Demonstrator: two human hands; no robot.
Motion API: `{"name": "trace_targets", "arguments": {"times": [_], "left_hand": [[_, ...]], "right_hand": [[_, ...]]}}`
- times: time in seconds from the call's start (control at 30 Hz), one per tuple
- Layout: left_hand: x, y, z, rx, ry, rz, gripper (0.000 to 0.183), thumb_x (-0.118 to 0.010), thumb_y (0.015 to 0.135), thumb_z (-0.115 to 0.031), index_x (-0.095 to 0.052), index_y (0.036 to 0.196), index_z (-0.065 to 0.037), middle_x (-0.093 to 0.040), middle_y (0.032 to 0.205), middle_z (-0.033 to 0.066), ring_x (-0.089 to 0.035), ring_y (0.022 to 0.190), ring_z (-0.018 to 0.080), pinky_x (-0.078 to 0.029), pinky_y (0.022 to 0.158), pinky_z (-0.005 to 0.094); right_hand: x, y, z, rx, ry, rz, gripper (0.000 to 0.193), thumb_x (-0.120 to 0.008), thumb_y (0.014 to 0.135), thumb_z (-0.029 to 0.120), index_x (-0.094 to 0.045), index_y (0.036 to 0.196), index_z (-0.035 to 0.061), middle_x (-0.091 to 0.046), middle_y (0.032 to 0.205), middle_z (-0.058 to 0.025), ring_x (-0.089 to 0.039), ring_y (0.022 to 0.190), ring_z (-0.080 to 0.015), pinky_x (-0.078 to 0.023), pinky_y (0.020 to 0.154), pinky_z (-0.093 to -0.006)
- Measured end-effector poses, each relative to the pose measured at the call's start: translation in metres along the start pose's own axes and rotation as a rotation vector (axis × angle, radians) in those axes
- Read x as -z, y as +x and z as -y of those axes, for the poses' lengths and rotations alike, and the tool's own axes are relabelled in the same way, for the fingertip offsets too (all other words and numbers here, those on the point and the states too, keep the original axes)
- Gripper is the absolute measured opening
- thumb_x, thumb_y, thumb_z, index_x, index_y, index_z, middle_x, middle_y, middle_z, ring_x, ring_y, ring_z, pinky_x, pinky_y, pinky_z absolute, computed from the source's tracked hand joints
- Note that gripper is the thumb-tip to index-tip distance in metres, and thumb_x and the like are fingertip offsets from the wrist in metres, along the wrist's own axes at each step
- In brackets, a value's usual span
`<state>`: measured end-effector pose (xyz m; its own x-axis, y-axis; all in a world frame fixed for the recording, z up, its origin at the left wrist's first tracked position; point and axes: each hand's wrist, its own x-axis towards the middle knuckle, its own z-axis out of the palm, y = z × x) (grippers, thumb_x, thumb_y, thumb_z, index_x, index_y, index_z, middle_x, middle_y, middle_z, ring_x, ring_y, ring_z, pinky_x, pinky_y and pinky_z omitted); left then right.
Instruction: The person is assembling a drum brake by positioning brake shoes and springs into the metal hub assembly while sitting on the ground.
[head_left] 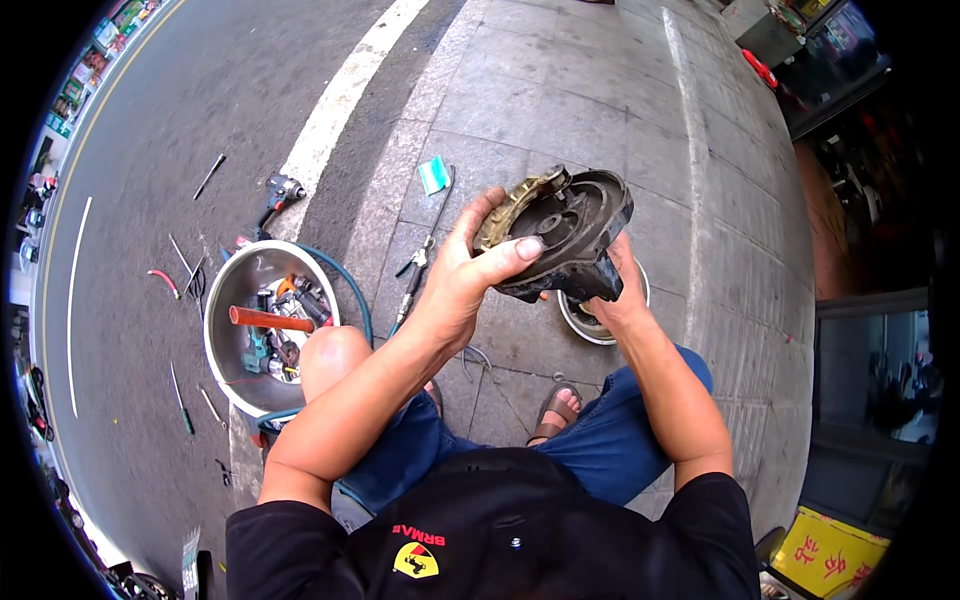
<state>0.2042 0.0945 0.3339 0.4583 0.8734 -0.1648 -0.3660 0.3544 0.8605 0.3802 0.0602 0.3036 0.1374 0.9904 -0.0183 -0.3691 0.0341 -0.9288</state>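
Note:
I hold a round black brake plate (pixel 572 232) with worn tan brake shoes on its left rim, raised in front of me above the paving. My left hand (pixel 470 265) grips its left side, thumb pressed across the face. My right hand (pixel 622 290) supports it from below and behind, mostly hidden by the part. I am sitting with my knees bent and sandalled feet on the stone slabs.
A metal basin (pixel 228 350) full of tools, with an orange-handled one across it, stands at my left. Beside it lie a power driver (pixel 282 190), screwdrivers, pliers (pixel 415 265) and a green hose (pixel 350 285). A small metal bowl (pixel 580 322) sits under the part. The road lies left.

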Motion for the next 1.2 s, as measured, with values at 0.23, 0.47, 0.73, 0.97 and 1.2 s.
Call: {"name": "trace_targets", "arguments": {"times": [0.23, 0.47, 0.73, 0.97, 1.2], "left_hand": [[0.008, 0.0, 0.007, -0.007, -0.013, -0.023, 0.106, -0.08, 0.071, -0.036, -0.02, 0.144, 0.012, -0.044, 0.137, 0.0249, -0.047, 0.126, 0.0285, -0.035, 0.107, 0.0355], [0.01, 0.004, 0.006, 0.021, -0.066, -0.052, 0.105, -0.08, 0.071, -0.036, -0.021, 0.143, 0.013, -0.045, 0.136, 0.0261, -0.047, 0.126, 0.0301, -0.036, 0.107, 0.0361], [0.005, 0.002, 0.007, -0.057, -0.035, -0.049, 0.102, -0.081, 0.072, -0.033, -0.024, 0.143, 0.013, -0.045, 0.136, 0.025, -0.046, 0.127, 0.0293, -0.034, 0.108, 0.036], [0.007, 0.005, 0.009, -0.017, -0.071, -0.073, 0.105, -0.082, 0.07, -0.033, -0.022, 0.143, 0.013, -0.046, 0.134, 0.0264, -0.047, 0.125, 0.0298, -0.035, 0.108, 0.0356], [0.01, 0.007, 0.013, 0.036, -0.158, -0.086, 0.108, -0.081, 0.071, -0.037, -0.019, 0.142, 0.017, -0.044, 0.135, 0.0296, -0.047, 0.126, 0.0315, -0.034, 0.108, 0.0366]], "right_hand": [[0.013, -0.001, -0.012, -0.075, -0.063, 0.052, 0.031, -0.05, 0.101, 0.027, -0.056, 0.119, 0.0029, -0.066, 0.107, -0.0046, -0.063, 0.09, -0.01, -0.052, 0.077, -0.0258], [0.011, 0.007, -0.014, -0.017, -0.037, 0.101, 0.032, -0.05, 0.101, 0.024, -0.053, 0.123, 0.002, -0.065, 0.111, -0.0069, -0.064, 0.096, -0.0139, -0.052, 0.083, -0.028], [0.032, 0.015, -0.012, -0.127, 0.132, 0.144, 0.029, -0.054, 0.096, 0.016, -0.054, 0.121, 0.0015, -0.065, 0.111, -0.0071, -0.064, 0.097, -0.0156, -0.051, 0.088, -0.0296], [0.017, 0.011, -0.018, 0.044, 0.018, 0.107, 0.026, -0.052, 0.099, 0.017, -0.057, 0.117, -0.0012, -0.065, 0.108, -0.0077, -0.064, 0.094, -0.0136, -0.052, 0.082, -0.0276], [0.023, 0.016, -0.022, -0.045, 0.005, 0.09, 0.035, -0.052, 0.1, 0.03, -0.056, 0.119, 0.0013, -0.066, 0.106, -0.0078, -0.065, 0.09, -0.0135, -0.053, 0.08, -0.0276]]}}
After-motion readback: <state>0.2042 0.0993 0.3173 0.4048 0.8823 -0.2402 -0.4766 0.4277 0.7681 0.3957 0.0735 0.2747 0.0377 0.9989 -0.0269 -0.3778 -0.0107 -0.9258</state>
